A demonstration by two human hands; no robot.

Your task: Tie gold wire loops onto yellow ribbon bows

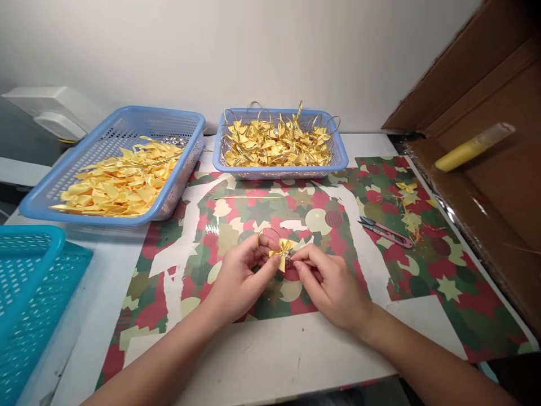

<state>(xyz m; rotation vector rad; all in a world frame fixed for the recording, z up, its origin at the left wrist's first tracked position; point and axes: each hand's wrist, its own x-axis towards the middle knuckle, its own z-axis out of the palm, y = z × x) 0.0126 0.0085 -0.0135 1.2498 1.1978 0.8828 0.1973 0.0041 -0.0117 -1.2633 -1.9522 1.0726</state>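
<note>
A small gold ribbon bow (284, 248) with a thin gold cord loop is held low over the patterned paper (249, 214). My left hand (247, 276) pinches it from the left between thumb and fingers, and the loop rises above those fingers. Just right of the bow, my right hand (329, 279) has thumb and forefinger pressed together beside small silvery bits; what lies between these fingertips is too small to tell. A single gold cord (249, 197) lies flat on the paper beyond both hands.
A blue basket (281, 169) of looped gold bows stands at the back, another blue basket (180, 180) of gold ribbons at back left. A teal basket (76, 270) is at far left. Thread snips (386, 232) and yellow scraps (409, 217) lie right, beside a cardboard box (477, 192).
</note>
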